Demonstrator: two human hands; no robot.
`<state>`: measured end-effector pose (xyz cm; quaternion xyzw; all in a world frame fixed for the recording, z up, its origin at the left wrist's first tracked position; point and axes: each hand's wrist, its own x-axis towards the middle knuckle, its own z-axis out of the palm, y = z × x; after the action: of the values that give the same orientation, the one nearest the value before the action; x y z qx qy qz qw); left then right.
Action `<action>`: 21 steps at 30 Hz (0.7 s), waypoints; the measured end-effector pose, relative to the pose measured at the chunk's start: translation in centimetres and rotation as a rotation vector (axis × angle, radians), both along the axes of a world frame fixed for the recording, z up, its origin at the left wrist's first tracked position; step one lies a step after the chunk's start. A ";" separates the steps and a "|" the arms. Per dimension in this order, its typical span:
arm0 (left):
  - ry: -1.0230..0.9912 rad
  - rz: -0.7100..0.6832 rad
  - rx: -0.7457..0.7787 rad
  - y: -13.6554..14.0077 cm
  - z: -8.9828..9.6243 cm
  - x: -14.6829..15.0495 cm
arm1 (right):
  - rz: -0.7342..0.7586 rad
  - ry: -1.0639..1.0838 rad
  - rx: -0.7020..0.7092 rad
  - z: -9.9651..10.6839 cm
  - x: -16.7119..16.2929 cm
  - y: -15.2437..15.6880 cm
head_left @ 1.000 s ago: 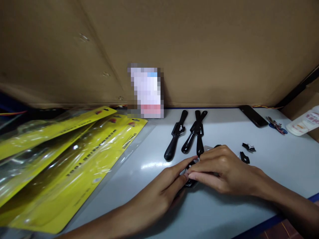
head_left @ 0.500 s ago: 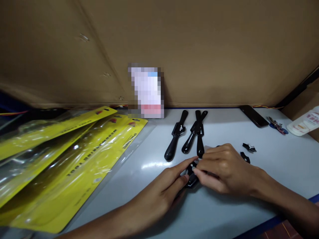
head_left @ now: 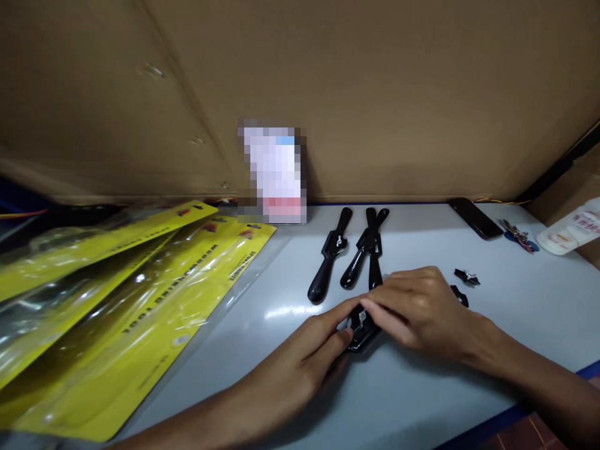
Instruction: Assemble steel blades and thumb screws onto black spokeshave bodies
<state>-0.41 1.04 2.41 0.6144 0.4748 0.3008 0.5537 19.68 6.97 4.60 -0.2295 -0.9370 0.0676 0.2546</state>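
A black spokeshave [head_left: 364,337] with a silver screw is between my hands, low over the table. My left hand [head_left: 312,356] is closed round its near side, thumb and forefinger by the screw. Closed over its far side is my right hand [head_left: 422,312], with the fingertips beside the silver screw; much of the tool is hidden under the fingers. Beyond them lie a single spokeshave [head_left: 330,256] and a crossed pair of spokeshaves [head_left: 368,247]. Right of my right hand are a small black part with silver metal [head_left: 467,277] and a small black curved plate [head_left: 460,296].
Yellow cards in clear blister packs [head_left: 187,300] overlap across the left. A blurred-out upright object [head_left: 276,175] leans against the cardboard wall [head_left: 375,94]. A dark phone [head_left: 475,218], a bunch of keys [head_left: 518,236] and a white bottle [head_left: 569,228] lie at the right.
My right hand's fingers have shifted off the screw towards the far side of the spokeshave, leaving the screw more exposed. My left hand keeps its hold.
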 end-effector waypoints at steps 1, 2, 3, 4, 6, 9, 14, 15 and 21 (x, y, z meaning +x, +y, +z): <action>0.004 0.001 -0.007 0.0 0.0 0.0 | -0.033 0.023 0.002 0.1 0.1 0.1; 0.007 -0.001 -0.010 0.0 0.0 0.0 | -0.049 0.042 -0.017 0.2 0.1 0.2; 0.007 -0.004 -0.009 0.0 0.0 0.1 | -0.043 0.052 -0.048 0.3 0.2 0.2; 0.006 -0.007 -0.003 0.0 0.1 0.1 | -0.025 0.052 -0.082 0.4 0.3 0.3; 0.002 -0.011 0.016 0.1 0.2 0.1 | 0.022 0.028 -0.122 0.6 0.3 0.3; -0.004 -0.024 0.017 0.2 0.2 0.2 | 0.056 -0.011 -0.118 0.5 0.3 0.2; -0.010 -0.046 0.024 0.2 0.2 0.2 | 0.149 -0.026 -0.206 0.0 0.1 -0.1; -0.013 -0.054 0.032 0.2 0.3 0.3 | 0.152 -0.020 -0.196 -0.1 0.0 -0.1; -0.018 -0.058 0.047 0.3 0.5 0.3 | 0.073 0.039 -0.042 -0.1 0.1 0.0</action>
<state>-0.11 1.35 2.86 0.6381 0.4448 0.3012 0.5516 19.76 7.01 4.47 -0.1991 -0.9380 0.1011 0.2650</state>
